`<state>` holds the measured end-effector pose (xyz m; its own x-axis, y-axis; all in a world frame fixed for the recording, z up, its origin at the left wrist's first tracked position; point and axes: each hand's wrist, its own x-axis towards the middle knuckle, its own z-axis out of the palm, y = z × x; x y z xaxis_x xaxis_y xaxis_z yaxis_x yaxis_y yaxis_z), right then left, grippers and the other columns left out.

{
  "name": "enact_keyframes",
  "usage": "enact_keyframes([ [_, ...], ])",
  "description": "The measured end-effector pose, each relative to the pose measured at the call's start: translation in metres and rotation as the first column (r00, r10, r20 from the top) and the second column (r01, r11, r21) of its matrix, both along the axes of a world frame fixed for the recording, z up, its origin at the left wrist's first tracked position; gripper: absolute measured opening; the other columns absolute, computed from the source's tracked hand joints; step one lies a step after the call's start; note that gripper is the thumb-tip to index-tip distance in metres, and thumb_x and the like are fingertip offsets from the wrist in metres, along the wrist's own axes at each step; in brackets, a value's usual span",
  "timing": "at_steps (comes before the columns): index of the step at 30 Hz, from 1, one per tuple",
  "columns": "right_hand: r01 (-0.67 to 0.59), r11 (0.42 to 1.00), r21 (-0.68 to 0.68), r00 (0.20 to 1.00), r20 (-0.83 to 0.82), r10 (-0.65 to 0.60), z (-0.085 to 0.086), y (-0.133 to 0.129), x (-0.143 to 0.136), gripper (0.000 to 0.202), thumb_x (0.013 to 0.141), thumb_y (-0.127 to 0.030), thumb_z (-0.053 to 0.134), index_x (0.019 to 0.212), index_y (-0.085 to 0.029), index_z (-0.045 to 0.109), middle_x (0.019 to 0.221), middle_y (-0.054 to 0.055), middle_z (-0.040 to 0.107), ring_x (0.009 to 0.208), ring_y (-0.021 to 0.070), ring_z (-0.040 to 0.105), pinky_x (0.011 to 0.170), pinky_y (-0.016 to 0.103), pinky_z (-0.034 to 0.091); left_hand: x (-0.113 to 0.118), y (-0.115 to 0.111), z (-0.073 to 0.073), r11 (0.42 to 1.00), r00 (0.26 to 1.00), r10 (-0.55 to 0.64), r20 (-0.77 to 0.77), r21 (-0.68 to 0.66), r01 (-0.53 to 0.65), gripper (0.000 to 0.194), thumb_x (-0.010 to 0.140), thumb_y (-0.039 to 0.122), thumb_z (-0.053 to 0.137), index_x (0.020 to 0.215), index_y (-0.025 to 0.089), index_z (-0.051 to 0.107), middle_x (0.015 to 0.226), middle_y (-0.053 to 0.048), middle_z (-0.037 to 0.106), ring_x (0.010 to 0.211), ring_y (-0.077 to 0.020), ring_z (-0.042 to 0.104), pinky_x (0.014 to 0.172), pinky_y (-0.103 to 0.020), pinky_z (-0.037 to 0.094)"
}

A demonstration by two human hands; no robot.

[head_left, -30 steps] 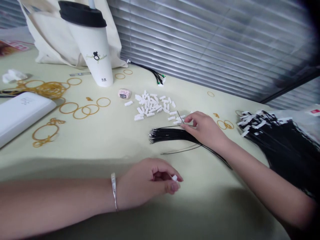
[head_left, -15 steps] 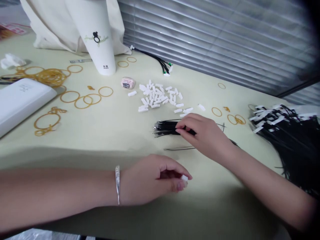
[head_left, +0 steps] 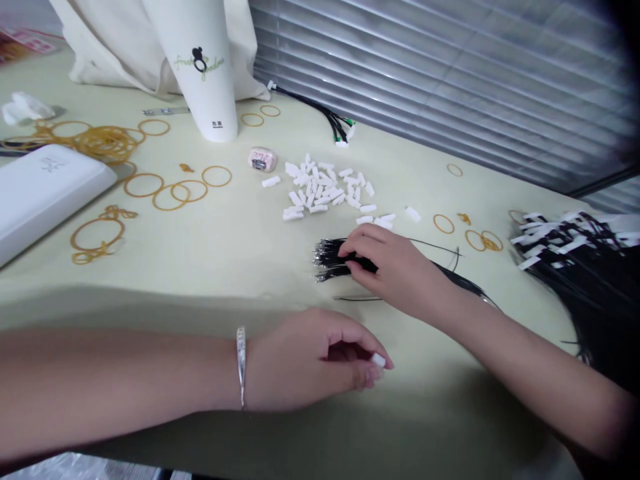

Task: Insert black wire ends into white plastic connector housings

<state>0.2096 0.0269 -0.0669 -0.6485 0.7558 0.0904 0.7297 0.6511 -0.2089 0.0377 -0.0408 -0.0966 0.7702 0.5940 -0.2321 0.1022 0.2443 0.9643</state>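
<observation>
Near the front of the table, my left hand [head_left: 315,363] pinches a small white connector [head_left: 379,361] between thumb and fingertips. A silver bangle [head_left: 241,367] circles that wrist. My right hand [head_left: 387,267] is over a bundle of black wires [head_left: 330,255], thumb and fingers curled onto the strands close to their metal-tipped ends. One loose black wire [head_left: 357,299] lies just in front of the bundle. Behind the right hand spreads a pile of white connectors [head_left: 323,187].
A white cup [head_left: 213,87] stands before a cloth bag [head_left: 110,53]. Rubber bands [head_left: 107,143] and a white box [head_left: 50,193] are at left. Black wires with white connectors [head_left: 595,287] lie at right. A pink item [head_left: 263,159] sits beside the pile.
The view has shifted slightly. My right hand has moved a little left along the wire bundle, and a few strands now sit apart at its front. My left hand keeps the connector.
</observation>
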Motion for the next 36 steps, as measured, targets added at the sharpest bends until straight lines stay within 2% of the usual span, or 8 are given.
enact_keyframes([
  [8, -0.03, 0.998, -0.052, 0.999, 0.028, 0.031, -0.004, 0.005, -0.009, 0.01, 0.084, -0.016, 0.05, 0.08, -0.016, 0.059, 0.087, 0.004, 0.054, 0.076, 0.0126, 0.049, 0.067, 0.024, 0.04, -0.001, 0.002, -0.001, 1.0, 1.0, -0.009, 0.009, 0.028, 0.009, 0.024, 0.08, 0.032, 0.056, 0.095, 0.017, 0.067, 0.085, -0.007, 0.068, 0.079, -0.0191, 0.062, 0.069, -0.027, 0.048],
  [13, 0.014, 1.0, -0.019, 1.0, 0.022, -0.013, -0.004, 0.003, -0.012, 0.011, 0.084, -0.012, 0.045, 0.075, -0.016, 0.051, 0.086, 0.006, 0.053, 0.081, 0.0167, 0.047, 0.074, 0.03, 0.038, 0.001, 0.001, -0.002, 1.0, 0.999, 0.007, 0.032, -0.027, -0.006, 0.021, 0.08, 0.029, 0.057, 0.093, 0.016, 0.066, 0.084, -0.006, 0.067, 0.078, -0.0172, 0.061, 0.071, -0.027, 0.048],
  [16, 0.099, 0.995, -0.033, 0.994, -0.042, -0.101, 0.007, -0.01, -0.005, 0.008, 0.088, -0.015, 0.041, 0.084, -0.017, 0.047, 0.086, 0.004, 0.056, 0.077, 0.0143, 0.049, 0.068, 0.027, 0.04, 0.002, 0.002, 0.001, 0.987, 0.992, 0.107, 0.062, -0.127, -0.098, 0.015, 0.08, 0.024, 0.058, 0.089, 0.014, 0.065, 0.076, -0.003, 0.065, 0.073, -0.0131, 0.061, 0.071, -0.024, 0.049],
  [19, 0.17, 0.963, -0.208, 0.96, -0.186, -0.21, 0.022, -0.029, 0.007, 0.009, 0.091, -0.027, 0.042, 0.09, -0.02, 0.049, 0.076, -0.001, 0.057, 0.065, 0.0102, 0.051, 0.057, 0.021, 0.039, 0.003, 0.005, 0.003, 0.954, 0.963, 0.244, 0.114, -0.206, -0.217, 0.012, 0.081, 0.021, 0.057, 0.085, 0.012, 0.064, 0.072, -0.001, 0.064, 0.07, -0.0106, 0.062, 0.071, -0.022, 0.05],
  [22, 0.185, 0.92, -0.345, 0.912, -0.288, -0.291, 0.033, -0.044, 0.018, 0.013, 0.089, -0.031, 0.046, 0.092, -0.022, 0.054, 0.071, -0.002, 0.056, 0.064, 0.0091, 0.051, 0.057, 0.02, 0.04, 0.003, 0.011, 0.004, 0.923, 0.925, 0.35, 0.146, -0.22, -0.315, 0.011, 0.08, 0.019, 0.059, 0.088, 0.012, 0.064, 0.072, 0.0, 0.064, 0.068, -0.01, 0.063, 0.071, -0.022, 0.052],
  [28, 0.254, 0.891, -0.376, 0.938, -0.131, -0.322, 0.035, -0.052, 0.023, 0.017, 0.083, -0.025, 0.05, 0.071, -0.022, 0.06, 0.061, -0.004, 0.055, 0.054, 0.0072, 0.045, 0.046, 0.018, 0.033, 0.002, 0.016, 0.001, 0.922, 0.922, 0.367, 0.122, -0.176, -0.344, 0.008, 0.08, 0.02, 0.062, 0.081, 0.014, 0.066, 0.075, 0.001, 0.065, 0.071, -0.0083, 0.063, 0.071, -0.017, 0.051],
  [36, 0.316, 0.825, -0.468, 0.915, -0.079, -0.395, 0.031, -0.053, 0.023, 0.018, 0.079, -0.029, 0.048, 0.068, -0.022, 0.06, 0.059, -0.005, 0.056, 0.051, 0.0071, 0.043, 0.042, 0.017, 0.03, 0.001, 0.018, -0.002, 0.942, 0.944, 0.317, 0.095, -0.145, -0.302, 0.01, 0.081, 0.02, 0.06, 0.087, 0.017, 0.067, 0.081, 0.0, 0.068, 0.075, -0.0091, 0.064, 0.076, -0.02, 0.053],
])
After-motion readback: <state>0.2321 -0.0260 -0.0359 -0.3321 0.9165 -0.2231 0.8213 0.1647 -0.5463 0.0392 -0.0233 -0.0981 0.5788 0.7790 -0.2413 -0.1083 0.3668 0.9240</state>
